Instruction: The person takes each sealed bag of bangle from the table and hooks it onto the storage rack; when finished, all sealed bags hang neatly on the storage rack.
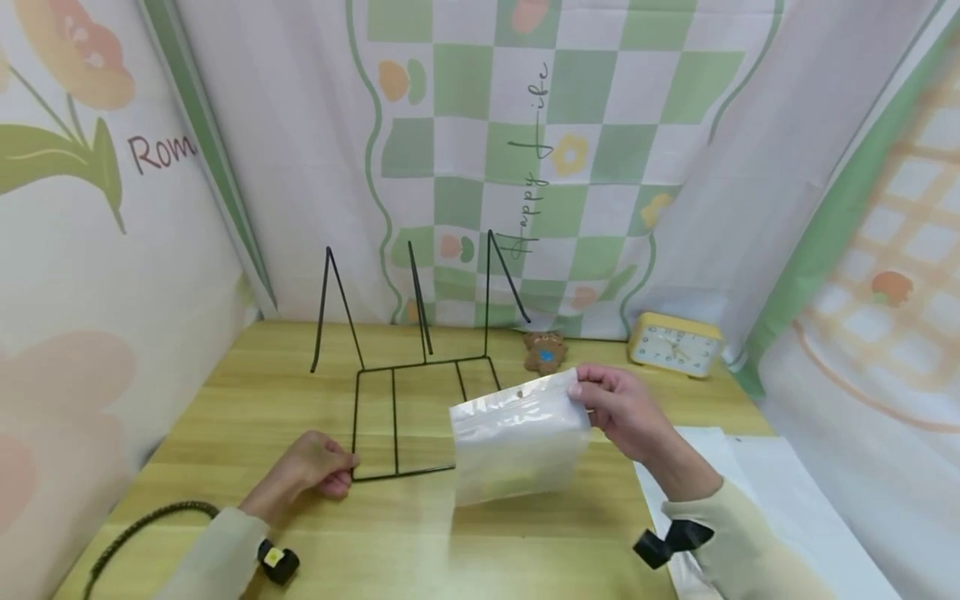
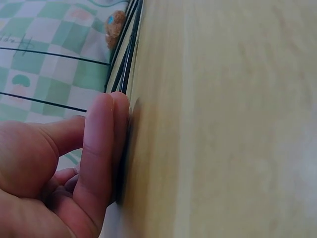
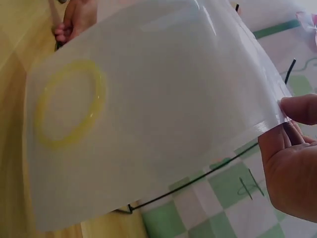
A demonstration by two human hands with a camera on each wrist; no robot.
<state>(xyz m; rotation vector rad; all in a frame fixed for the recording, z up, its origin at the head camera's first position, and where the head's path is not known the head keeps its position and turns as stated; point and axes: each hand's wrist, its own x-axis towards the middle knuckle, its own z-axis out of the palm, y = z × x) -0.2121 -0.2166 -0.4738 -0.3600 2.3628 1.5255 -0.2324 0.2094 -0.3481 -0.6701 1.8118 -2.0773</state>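
My left hand (image 1: 318, 465) pinches the near left corner of a black wire rack (image 1: 395, 421), with thumb and fingers at the thin rod close over the wood. The rack's base lies on the table, and several bent prongs rise from its back. In my right hand (image 1: 618, 412) a translucent plastic bag (image 1: 517, 450) hangs, its top corner pinched between thumb and fingers. The right wrist view shows a yellow ring (image 3: 101, 91) inside, near the bag's bottom. The bag covers the rack's right front part in the head view.
A brown bear figure (image 1: 545, 352) and a yellow alarm clock (image 1: 675, 344) stand at the back of the table. White sheets (image 1: 780, 492) lie at the right, partly under my right arm. A dark braided cord (image 1: 127, 533) curves at the left. Printed curtains (image 1: 300, 150) hang behind.
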